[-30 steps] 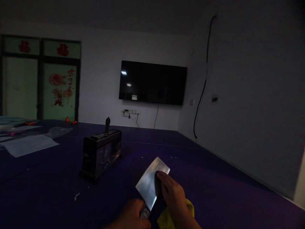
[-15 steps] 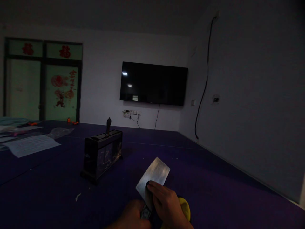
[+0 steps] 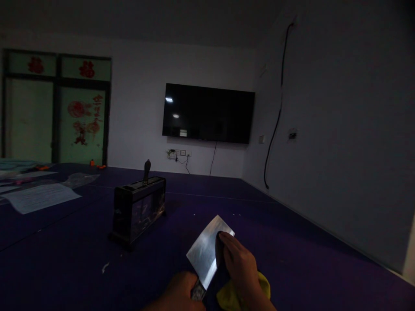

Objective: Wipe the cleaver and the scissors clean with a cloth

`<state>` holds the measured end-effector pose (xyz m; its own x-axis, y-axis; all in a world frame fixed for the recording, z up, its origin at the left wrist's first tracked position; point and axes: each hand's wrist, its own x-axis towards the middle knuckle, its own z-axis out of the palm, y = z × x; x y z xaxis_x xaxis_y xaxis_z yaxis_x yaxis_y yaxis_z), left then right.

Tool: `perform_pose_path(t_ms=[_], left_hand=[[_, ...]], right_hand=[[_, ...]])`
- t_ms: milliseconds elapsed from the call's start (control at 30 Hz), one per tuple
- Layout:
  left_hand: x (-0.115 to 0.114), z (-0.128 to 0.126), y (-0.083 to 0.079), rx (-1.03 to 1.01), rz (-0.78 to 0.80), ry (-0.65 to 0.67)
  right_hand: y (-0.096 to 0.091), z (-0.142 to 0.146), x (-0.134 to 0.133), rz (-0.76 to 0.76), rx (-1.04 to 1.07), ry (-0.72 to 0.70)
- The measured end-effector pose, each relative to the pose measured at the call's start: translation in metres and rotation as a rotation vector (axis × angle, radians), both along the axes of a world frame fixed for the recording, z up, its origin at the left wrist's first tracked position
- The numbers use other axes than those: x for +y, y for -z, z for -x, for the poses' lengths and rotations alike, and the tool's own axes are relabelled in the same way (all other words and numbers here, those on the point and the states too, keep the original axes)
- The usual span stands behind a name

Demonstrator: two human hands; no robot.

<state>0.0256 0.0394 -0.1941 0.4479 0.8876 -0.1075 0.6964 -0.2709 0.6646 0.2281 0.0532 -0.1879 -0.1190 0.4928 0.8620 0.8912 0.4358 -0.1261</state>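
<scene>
My left hand (image 3: 183,291), low in the view, is closed round the handle of a cleaver (image 3: 202,252). The broad, shiny blade points up and away, tilted to the right. Against the blade's right side, my right hand (image 3: 241,263) presses a cloth (image 3: 264,283), its fingertips near the far corner. The cloth looks dark at the fingers and yellow where it hangs below the hand. Left of the cleaver stands a black knife block (image 3: 139,211) with see-through sides, and one dark handle (image 3: 147,170) sticks up from its top.
Purple covering (image 3: 292,259) spreads over the wide table. Paper sheets (image 3: 42,198) and a clear plastic bag (image 3: 80,179) lie at the left, with small orange items (image 3: 101,166) farther back. A black cable (image 3: 274,134) hangs down the right wall; a television (image 3: 209,113) is mounted ahead.
My right hand and the cloth have slid up and right along the blade, leaving more of the metal near the handle showing. My left hand keeps its grip on the handle.
</scene>
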Motion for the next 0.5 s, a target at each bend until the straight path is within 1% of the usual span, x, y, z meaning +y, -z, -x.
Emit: perform_pose_path(t_ms=[167, 233, 333, 367, 433, 500], left_hand=[[0.001, 0.001, 0.003, -0.045, -0.006, -0.040], [0.003, 0.000, 0.005, -0.106, 0.008, -0.009], [0.004, -0.002, 0.006, -0.158, 0.066, 0.073], [0.004, -0.003, 0.006, -0.158, 0.075, 0.072], [0.004, -0.004, 0.006, -0.152, 0.076, 0.030], [0.003, -0.004, 0.005, -0.151, 0.072, 0.010]], right_hand=[[0.001, 0.007, -0.003, 0.007, -0.044, -0.091], [0.002, 0.014, -0.007, 0.034, -0.067, -0.142], [0.001, 0.025, -0.014, 0.081, -0.126, -0.227], [0.000, 0.028, -0.016, 0.090, -0.152, -0.259], [-0.003, 0.033, -0.019, 0.098, -0.199, -0.307], [-0.004, 0.034, -0.020, 0.100, -0.227, -0.326]])
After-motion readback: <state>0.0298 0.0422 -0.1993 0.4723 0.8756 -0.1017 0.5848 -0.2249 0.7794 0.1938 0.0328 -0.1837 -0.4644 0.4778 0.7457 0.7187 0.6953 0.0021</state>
